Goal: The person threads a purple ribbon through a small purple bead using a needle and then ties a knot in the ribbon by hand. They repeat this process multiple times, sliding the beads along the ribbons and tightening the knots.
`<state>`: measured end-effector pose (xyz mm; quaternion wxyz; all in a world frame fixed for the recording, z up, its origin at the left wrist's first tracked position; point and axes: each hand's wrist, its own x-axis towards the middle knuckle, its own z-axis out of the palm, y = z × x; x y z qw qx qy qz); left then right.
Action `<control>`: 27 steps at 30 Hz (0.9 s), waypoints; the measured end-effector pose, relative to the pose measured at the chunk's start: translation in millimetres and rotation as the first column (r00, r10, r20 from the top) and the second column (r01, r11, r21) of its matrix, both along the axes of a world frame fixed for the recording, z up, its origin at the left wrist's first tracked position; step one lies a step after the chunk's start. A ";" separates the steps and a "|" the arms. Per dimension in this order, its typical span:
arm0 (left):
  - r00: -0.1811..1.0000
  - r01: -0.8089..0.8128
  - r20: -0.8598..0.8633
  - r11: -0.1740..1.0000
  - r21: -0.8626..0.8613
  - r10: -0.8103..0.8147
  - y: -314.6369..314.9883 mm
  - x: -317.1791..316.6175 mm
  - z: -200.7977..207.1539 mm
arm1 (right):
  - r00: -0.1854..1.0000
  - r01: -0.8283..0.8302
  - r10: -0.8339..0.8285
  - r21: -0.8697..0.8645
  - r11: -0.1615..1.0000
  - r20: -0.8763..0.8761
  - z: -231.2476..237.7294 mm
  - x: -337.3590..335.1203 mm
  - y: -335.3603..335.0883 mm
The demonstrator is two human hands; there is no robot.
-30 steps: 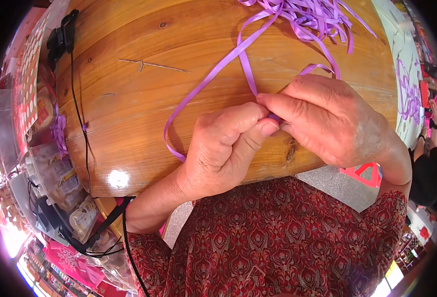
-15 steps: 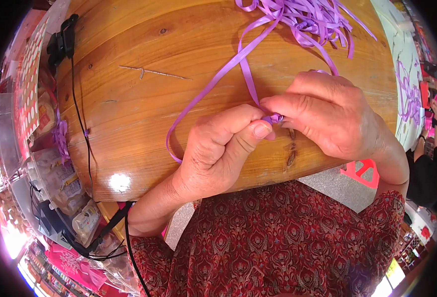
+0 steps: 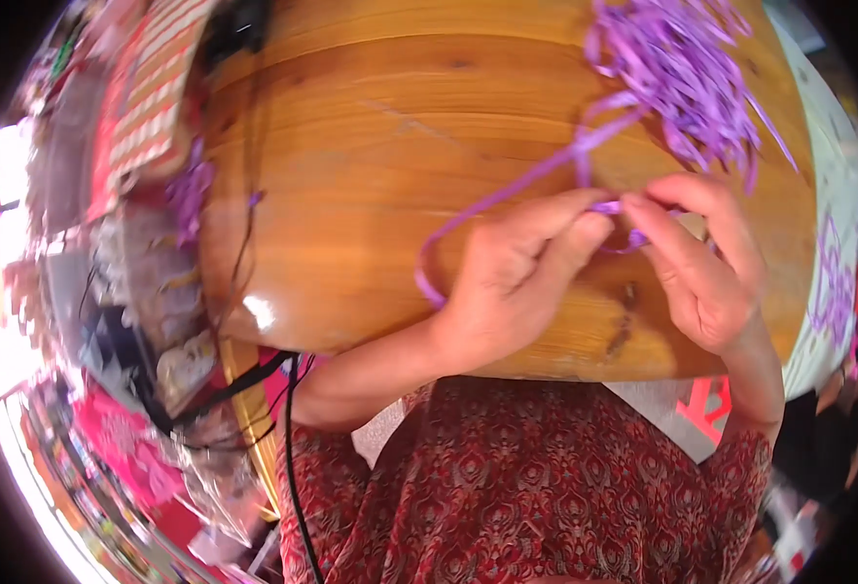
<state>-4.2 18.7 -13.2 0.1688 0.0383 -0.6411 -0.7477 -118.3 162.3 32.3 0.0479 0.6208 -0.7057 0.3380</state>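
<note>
Above the wooden table's near edge, my left hand [image 3: 521,273] pinches a narrow purple ribbon [image 3: 606,207] between thumb and forefinger. My right hand [image 3: 706,258] meets it there, its thumb and forefinger closed on the same ribbon. A small knotted or bunched bit of purple shows below the right fingertips. From my hands the ribbon loops out to the left and runs back to a loose pile of purple ribbon [image 3: 687,78] at the far right. Blur hides the fine detail of the knot.
A thin twisted wire [image 3: 414,122] lies on the wooden table [image 3: 351,234]. Along the left stand a black cord [image 3: 250,234], a patterned box [image 3: 161,88] and clear plastic packs [image 3: 171,282]. More purple ribbon [image 3: 833,282] lies on a pale surface at right.
The whole view has shifted, so the table and hands appear farther right. My right hand has opened out from its closer grip, and more ribbon shows between and below the fingertips.
</note>
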 end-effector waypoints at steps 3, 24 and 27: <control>0.997 0.022 0.069 0.977 0.213 -0.038 6.9 -3.0 7.5 | 0.981 0.058 -0.065 -0.044 0.997 -0.182 -1.2 3.1 -12.1; 0.737 -0.308 -0.466 0.856 0.414 0.490 -131.8 87.0 97.8 | 0.498 -0.633 0.086 0.294 0.716 0.863 47.6 34.8 -70.7; 0.679 -0.264 -0.516 0.830 0.492 0.522 -150.8 103.9 116.9 | 0.415 -0.766 0.392 0.083 0.637 0.821 48.8 48.8 -114.6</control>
